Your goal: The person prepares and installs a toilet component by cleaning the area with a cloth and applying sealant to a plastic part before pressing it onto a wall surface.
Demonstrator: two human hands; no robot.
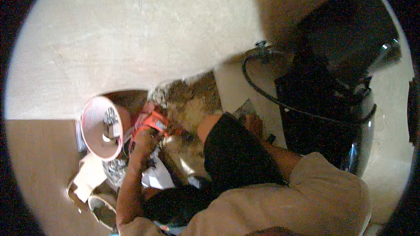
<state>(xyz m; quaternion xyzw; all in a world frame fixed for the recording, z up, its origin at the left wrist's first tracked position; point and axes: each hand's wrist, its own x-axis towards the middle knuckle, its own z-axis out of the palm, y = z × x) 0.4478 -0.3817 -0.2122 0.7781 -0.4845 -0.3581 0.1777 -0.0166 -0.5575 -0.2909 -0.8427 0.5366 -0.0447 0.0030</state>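
Observation:
On the left, my left hand (146, 142) is wrapped round an orange-red power tool (154, 123), which looks like a drill with its dark nose pointing right. The tool lies low over a patch of broken, brown rubble floor (192, 96). Beyond my knee, my right hand (254, 125) is in shadow, closed round what looks like a scraper or trowel. Its flat grey blade (243, 107) shows past the fingers, and a dark end sticks out behind. The fingers themselves are hard to make out.
Left of the power tool stands a pinkish-white bucket (103, 127) with grey bits inside. Another round container (103, 212) sits nearer me, beside pale torn sheeting (89, 177). At right, a black hose (262, 90) curves from a wall valve (261, 44) beside a large dark object (323, 104).

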